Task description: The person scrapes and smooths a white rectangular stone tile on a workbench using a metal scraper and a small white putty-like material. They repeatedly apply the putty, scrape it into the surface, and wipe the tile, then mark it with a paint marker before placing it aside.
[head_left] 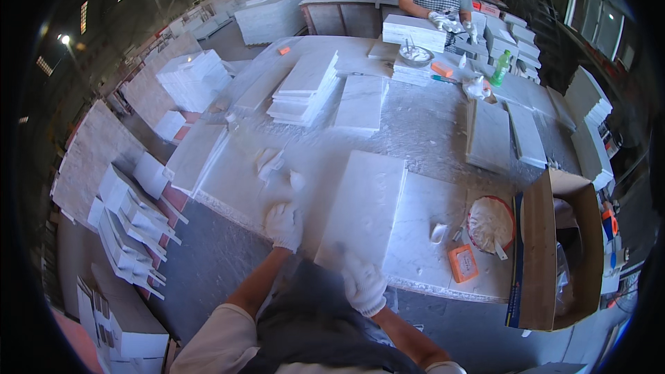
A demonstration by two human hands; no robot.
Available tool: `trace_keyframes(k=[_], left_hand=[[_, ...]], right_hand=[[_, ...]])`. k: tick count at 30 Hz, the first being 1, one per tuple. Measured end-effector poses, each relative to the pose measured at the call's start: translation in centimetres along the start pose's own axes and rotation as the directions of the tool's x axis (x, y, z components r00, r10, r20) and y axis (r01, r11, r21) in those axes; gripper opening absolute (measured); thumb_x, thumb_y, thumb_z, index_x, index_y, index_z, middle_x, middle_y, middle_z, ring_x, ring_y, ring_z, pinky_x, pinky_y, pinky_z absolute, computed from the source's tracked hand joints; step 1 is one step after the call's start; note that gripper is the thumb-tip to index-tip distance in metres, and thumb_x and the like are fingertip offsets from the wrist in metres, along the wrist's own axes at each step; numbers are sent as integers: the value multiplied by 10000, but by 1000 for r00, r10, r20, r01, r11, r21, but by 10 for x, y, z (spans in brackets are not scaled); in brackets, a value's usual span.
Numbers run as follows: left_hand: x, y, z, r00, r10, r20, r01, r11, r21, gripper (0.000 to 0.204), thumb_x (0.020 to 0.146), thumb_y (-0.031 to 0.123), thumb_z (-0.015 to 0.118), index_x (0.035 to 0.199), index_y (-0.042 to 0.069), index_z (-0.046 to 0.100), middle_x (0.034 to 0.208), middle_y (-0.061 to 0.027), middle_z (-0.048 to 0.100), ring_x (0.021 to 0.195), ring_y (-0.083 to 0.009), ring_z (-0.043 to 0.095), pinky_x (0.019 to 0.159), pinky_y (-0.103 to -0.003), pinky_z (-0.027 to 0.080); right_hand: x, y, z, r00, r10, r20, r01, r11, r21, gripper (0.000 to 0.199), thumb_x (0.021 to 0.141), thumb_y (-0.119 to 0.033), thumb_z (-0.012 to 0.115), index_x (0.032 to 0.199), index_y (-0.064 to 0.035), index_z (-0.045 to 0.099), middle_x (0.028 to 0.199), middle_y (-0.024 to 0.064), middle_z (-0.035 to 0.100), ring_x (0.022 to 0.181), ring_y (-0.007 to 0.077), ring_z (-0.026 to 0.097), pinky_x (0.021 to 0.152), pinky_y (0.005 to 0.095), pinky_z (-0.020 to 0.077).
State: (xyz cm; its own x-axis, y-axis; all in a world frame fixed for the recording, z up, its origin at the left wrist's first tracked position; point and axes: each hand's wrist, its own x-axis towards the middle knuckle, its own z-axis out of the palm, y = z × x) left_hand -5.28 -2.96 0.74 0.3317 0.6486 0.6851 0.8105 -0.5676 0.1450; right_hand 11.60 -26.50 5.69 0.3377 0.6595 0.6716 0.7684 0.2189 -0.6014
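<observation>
Pale worktop (pixel 415 235) near gloved hands (pixel 285 227) bears labelled orange block (pixel 463 264).

Had open room over the counter (pixel 235 183) between the left tile stack (pixel 194 156) and middle tile stack (pixel 364 194), broken by a crumpled white wad (pixel 269 163). Met obstacles rightward: orange box (pixel 463 264), paste bowl (pixel 490 220) and, beyond, an open cardboard carton (pixel 537 256).

Left hand (pixel 285 227) white-gloved, farther from body than right; back up, fingers directed away, grip unclear. Left forearm (pixel 258 281) bare below pale sleeve (pixel 220 341), slanting forward and inward. Right hand (pixel 364 288) likewise gloved, nearer torso, fingers angled forward-left (blurred, finger pose hard to read). Right forearm (pixel 409 339) bare, slanting inward from lower edge. Hands apart.
</observation>
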Motion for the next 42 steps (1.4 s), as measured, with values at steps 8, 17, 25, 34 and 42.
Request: trace_keyframes(k=[8, 17, 25, 34, 42], left_hand=[[-4, -9, -1, 997, -18, 81, 16, 999, 33, 134, 864, 196, 677, 979, 141, 719, 908, -94, 643, 911, -331, 627, 819, -465, 493], [22, 21, -8, 946, -218, 239, 315, 789, -527, 266, 970, 258, 722, 1174, 87, 707, 1189, -151, 702, 1132, -325, 660, 983, -428, 517], [126, 83, 20, 920, 310, 242, -88, 762, -641, 347, 927, 310, 778, 1202, 120, 686, 1217, -132, 702, 1120, -332, 664, 962, -428, 526], [168, 132, 65, 708, 552, 441, -338, 812, -475, 558, 927, 535, 701, 1351, 179, 632, 1498, -88, 550, 1419, -327, 462, 1186, -477, 368], [170, 136, 86, 714, 523, 464, -231, 803, -550, 564, 955, 569, 606, 1330, 148, 626, 1470, -98, 540, 1460, -332, 422, 1255, -508, 284]], right_hand=[[-8, -8, 4, 990, 140, -35, -139, 990, 22, 482, 978, -121, 651, 1440, 8, 593, 1060, 232, 729, 834, 378, 713, 759, 455, 587], [-13, -39, -51, 583, 712, 392, -785, 368, 499, 471, 1060, -113, 557, 1498, 44, 483, 924, 73, 694, 773, 128, 656, 707, 288, 571], [-1, -65, -42, 418, 714, 562, -834, 55, 550, 246, 1064, -84, 572, 1281, 24, 609, 939, 47, 669, 883, 117, 663, 841, 297, 584], [-5, -56, -53, 423, 781, 460, -843, 152, 517, 223, 1050, -63, 605, 1253, 26, 631, 1013, 90, 711, 897, 166, 727, 770, 320, 637], [7, -47, -72, 440, 822, 360, -814, 196, 546, 236, 1039, -150, 674, 1193, 27, 685, 1009, 90, 735, 869, 150, 694, 802, 292, 575]])
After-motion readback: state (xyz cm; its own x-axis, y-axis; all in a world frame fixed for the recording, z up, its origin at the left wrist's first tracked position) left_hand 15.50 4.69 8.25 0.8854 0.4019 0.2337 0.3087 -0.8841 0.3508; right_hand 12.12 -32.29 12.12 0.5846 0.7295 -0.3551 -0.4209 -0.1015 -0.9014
